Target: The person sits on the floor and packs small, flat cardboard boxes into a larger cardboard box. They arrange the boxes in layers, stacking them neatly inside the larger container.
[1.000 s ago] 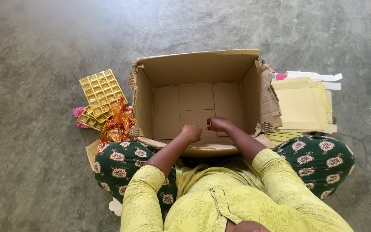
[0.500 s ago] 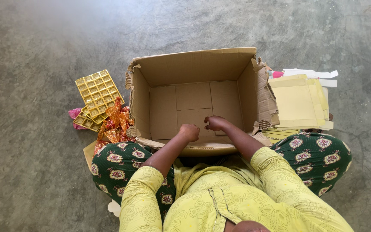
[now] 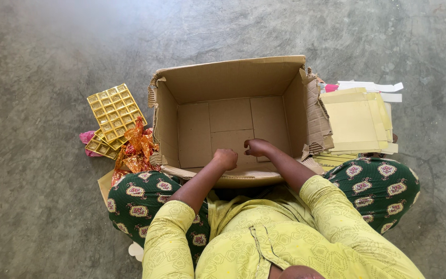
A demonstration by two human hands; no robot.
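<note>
An open brown cardboard box stands on the floor in front of me, its inside bare. My left hand and my right hand reach down into the box at its near side. Both hands are curled into fists, a little apart from each other, close to the box floor. I see nothing held in either fist; the palms are turned away from view. The near flap of the box lies against my lap.
Gold plastic moulded trays and crumpled orange foil lie left of the box. A stack of pale yellow flat card sheets lies on its right, with white strips behind. Grey concrete floor lies all around.
The view has drifted slightly, so the box and piles sit a little to the left and higher. Both hands stay in the box in nearly the same pose.
</note>
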